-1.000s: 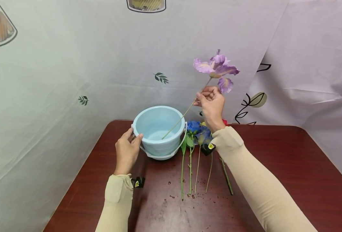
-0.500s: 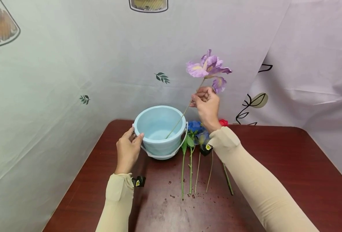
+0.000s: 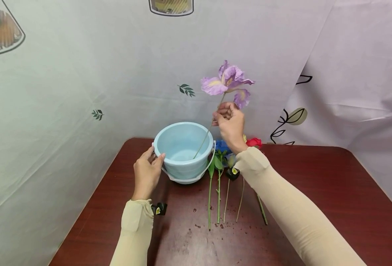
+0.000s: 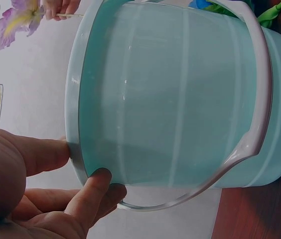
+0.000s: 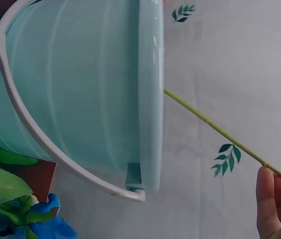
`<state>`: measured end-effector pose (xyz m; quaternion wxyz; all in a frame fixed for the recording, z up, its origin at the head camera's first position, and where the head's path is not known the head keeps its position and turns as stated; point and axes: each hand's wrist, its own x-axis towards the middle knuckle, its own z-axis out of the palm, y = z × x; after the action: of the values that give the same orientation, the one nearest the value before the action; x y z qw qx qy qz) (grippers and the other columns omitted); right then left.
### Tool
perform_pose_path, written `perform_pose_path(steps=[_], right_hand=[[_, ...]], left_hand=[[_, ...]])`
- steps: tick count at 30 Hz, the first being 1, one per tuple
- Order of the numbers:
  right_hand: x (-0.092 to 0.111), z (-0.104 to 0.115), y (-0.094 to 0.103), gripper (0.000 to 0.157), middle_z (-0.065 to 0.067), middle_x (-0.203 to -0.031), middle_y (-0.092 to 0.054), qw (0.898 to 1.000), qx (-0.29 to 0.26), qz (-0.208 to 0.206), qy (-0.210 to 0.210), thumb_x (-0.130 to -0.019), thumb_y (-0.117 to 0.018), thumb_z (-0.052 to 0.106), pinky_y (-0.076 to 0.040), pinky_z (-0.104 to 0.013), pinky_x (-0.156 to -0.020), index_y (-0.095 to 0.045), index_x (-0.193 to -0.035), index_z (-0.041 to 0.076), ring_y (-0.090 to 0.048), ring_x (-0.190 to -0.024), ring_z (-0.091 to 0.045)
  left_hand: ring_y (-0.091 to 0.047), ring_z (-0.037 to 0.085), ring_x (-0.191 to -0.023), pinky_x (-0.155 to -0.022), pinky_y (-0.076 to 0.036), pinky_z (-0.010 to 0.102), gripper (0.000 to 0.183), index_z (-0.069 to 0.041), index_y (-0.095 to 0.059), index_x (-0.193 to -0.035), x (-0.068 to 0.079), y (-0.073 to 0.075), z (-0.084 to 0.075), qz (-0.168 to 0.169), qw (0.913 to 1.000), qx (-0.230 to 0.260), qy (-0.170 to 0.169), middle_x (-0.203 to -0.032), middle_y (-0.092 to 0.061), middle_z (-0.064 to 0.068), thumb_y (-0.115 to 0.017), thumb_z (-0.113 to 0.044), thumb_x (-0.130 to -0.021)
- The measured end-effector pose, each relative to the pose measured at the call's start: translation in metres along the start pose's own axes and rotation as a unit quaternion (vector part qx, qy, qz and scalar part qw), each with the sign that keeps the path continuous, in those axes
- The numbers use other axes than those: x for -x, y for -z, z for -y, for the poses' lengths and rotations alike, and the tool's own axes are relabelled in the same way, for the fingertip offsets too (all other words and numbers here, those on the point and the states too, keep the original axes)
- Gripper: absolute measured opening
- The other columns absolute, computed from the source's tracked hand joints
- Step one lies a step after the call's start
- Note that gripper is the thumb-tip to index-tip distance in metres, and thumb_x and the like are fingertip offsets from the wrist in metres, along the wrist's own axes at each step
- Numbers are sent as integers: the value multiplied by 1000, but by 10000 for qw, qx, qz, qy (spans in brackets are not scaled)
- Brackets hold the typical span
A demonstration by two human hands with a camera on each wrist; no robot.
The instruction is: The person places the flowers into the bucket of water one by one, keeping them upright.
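A light blue bucket (image 3: 186,168) with a white handle (image 5: 26,117) stands on the table. My left hand (image 3: 147,173) pinches its left rim, thumb on one side and fingers on the other, as the left wrist view shows closely. Above the bucket's right side my right hand (image 3: 230,120) pinches the thin stem (image 5: 215,128) of a purple iris (image 3: 227,80). The stem slants down and left, its lower end inside the bucket. The iris bloom rises just above the right hand.
Right of the bucket, several flowers lie on the dark red table (image 3: 315,192), their stems pointing toward me. Among them are blue flowers (image 3: 222,146) and a red flower (image 3: 254,142), partly behind the right arm. A pale printed cloth (image 3: 133,74) hangs behind.
My right hand has moved left and slightly down with the iris, and its stem stands steeper inside the bucket. The left hand stays on the rim. More of the red flower shows.
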<state>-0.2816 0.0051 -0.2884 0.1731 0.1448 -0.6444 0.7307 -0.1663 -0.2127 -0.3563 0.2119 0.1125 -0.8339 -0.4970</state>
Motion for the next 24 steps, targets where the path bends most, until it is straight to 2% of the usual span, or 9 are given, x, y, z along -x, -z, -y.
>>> perform_pose_path(steps=[11, 18, 24], right_hand=[[5, -2, -8, 12, -10, -82, -60, 9974, 569, 447, -4, -88, -65, -5, -58, -31, -62, -59, -98, -2, -61, -68, -18], [7, -5, -13, 13, -21, -87, -61, 9946, 692, 753, 180, -88, -65, -6, -59, -39, -64, -60, -100, -4, -62, -77, -34], [7, -8, -19, 9, -20, -86, -63, 9907, 923, 915, 391, -87, -64, -7, -59, -34, -63, -61, -95, -4, -64, -77, -31]], left_hand=[[-60, 32, -114, -90, -52, 38, 55, 5, -46, -140, 1, 1, -1, -13, 10000, -55, 12, -131, -55, 25, -66, -14, -92], [-61, 31, -113, -89, -52, 37, 55, 6, -46, -139, 2, 1, -2, -25, 10000, -39, 28, -130, -56, 25, -67, -13, -92], [-60, 31, -114, -89, -52, 37, 55, 6, -46, -140, 2, 1, -2, -19, 10000, -50, 39, -130, -56, 25, -66, -14, -92]])
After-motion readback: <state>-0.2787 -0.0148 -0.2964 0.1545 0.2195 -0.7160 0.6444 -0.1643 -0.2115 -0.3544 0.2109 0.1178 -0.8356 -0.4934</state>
